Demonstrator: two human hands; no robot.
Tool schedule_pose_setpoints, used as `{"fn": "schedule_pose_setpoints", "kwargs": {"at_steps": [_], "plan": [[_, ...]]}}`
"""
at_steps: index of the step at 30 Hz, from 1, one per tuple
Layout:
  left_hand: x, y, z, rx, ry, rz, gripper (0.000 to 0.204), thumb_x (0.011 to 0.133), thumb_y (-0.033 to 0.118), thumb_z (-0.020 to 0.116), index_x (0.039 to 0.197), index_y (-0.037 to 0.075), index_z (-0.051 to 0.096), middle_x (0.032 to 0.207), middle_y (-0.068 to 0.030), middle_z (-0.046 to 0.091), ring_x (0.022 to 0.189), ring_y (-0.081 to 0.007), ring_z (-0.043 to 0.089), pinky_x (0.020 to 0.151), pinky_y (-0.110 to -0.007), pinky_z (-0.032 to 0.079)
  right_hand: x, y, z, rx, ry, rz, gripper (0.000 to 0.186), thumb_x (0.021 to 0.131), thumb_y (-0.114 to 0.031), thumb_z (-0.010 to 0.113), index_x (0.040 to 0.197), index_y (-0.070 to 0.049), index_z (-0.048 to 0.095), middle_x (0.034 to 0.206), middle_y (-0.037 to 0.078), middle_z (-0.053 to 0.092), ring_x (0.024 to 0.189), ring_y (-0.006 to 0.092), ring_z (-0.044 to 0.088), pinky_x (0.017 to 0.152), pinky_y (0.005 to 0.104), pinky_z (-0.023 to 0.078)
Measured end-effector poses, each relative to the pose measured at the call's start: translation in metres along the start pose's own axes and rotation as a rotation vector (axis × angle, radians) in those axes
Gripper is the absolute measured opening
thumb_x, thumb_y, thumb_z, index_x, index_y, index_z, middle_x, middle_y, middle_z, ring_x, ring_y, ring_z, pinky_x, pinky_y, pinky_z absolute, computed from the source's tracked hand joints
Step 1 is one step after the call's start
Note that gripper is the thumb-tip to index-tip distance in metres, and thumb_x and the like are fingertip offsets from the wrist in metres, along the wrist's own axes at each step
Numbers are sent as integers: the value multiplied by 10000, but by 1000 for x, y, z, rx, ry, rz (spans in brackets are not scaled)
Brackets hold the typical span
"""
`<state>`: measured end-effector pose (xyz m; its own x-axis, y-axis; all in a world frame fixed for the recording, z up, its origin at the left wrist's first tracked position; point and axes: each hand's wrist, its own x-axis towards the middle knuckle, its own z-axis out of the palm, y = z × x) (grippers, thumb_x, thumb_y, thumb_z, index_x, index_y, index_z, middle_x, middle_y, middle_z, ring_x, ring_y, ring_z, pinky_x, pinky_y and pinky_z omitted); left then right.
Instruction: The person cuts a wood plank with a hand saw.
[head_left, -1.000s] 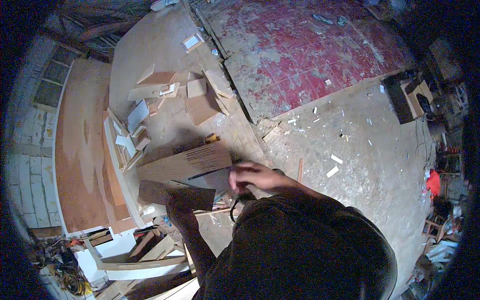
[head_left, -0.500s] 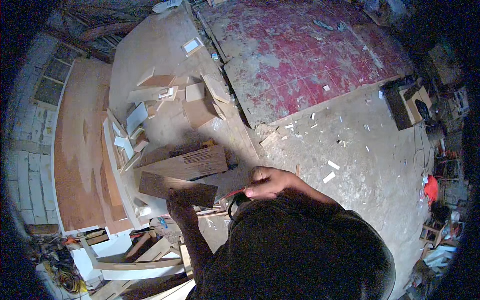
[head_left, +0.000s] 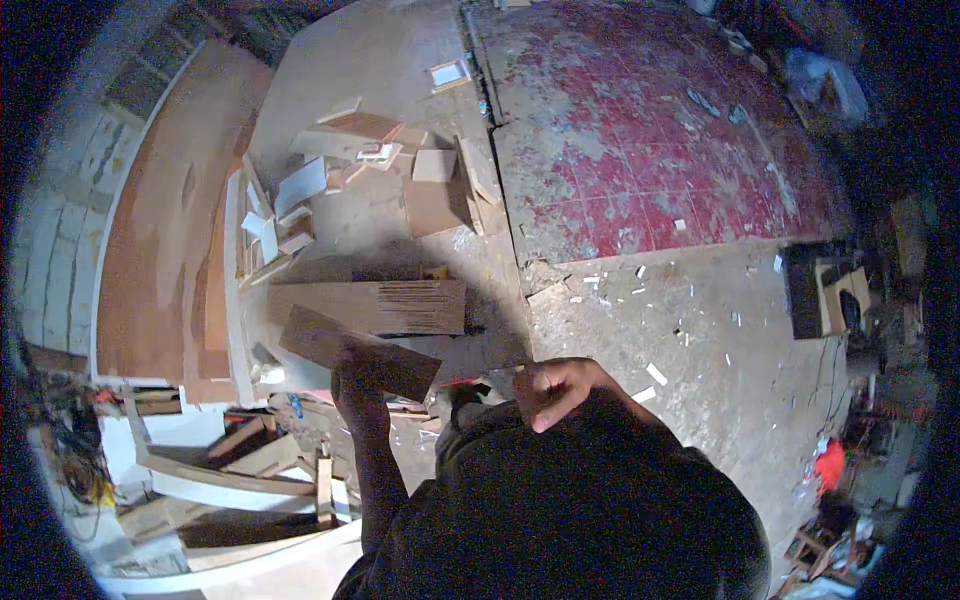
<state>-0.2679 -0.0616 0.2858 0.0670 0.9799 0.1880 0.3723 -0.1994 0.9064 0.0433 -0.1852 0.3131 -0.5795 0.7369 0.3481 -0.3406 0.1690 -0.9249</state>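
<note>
My left hand (head_left: 357, 388) grips a flat brown wooden board (head_left: 390, 368) by its near edge, and the board is tilted. Beneath and beyond it, a longer wooden board (head_left: 330, 305) lies across the workbench, with dark parallel lines on its right part. My right hand (head_left: 560, 388) is closed in front of my body, near the bench's front right corner. What its fingers hold, if anything, is hidden. A small red strip (head_left: 460, 382) shows at the bench edge between my hands.
On the plywood bench (head_left: 350, 225) lie wood offcuts (head_left: 302, 185), a square block (head_left: 435, 165) and a small framed piece (head_left: 449, 75). A large plywood sheet (head_left: 165, 240) stands left. Scrap timber (head_left: 270, 455) piles up below left. An open carton (head_left: 842, 295) sits right of the scrap-strewn concrete floor (head_left: 620, 320).
My right hand has moved slightly right and down, away from the red strip. The board in my left hand has turned, its right end lower. The view has shifted.
</note>
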Motion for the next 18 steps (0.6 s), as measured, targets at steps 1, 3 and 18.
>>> {"fn": "schedule_pose_setpoints", "kwargs": {"at_steps": [1, 3, 18], "plan": [[-1, -2, -1, -209, 12, -66, 312, 908, 137, 551, 1187, -2, 529, 1122, -122, 589, 1011, -213, 570, 879, -369, 480, 0, -3, 5, 32, 79, -139, 184, 845, -175, 677, 790, -5, 633, 746, 59, 584, 728, 161, 553, 656, 316, 420], [-4, -6, -5, -420, 43, -137, 318, 906, 129, 557, 1193, -5, 528, 1140, -126, 586, 1023, -210, 565, 884, -364, 476, 8, -13, 14, -37, 172, -190, 138, 841, -124, 672, 807, 0, 625, 770, 79, 592, 733, 159, 569, 656, 307, 435], [19, -64, -82, -591, 276, -351, 295, 929, 177, 545, 1166, 2, 554, 1112, -97, 600, 1006, -186, 560, 884, -337, 451, 57, 180, -21, 62, 683, 667, 371, 867, -419, 617, 1063, -106, 594, 833, 21, 623, 674, 116, 548, 577, 276, 463]]}}
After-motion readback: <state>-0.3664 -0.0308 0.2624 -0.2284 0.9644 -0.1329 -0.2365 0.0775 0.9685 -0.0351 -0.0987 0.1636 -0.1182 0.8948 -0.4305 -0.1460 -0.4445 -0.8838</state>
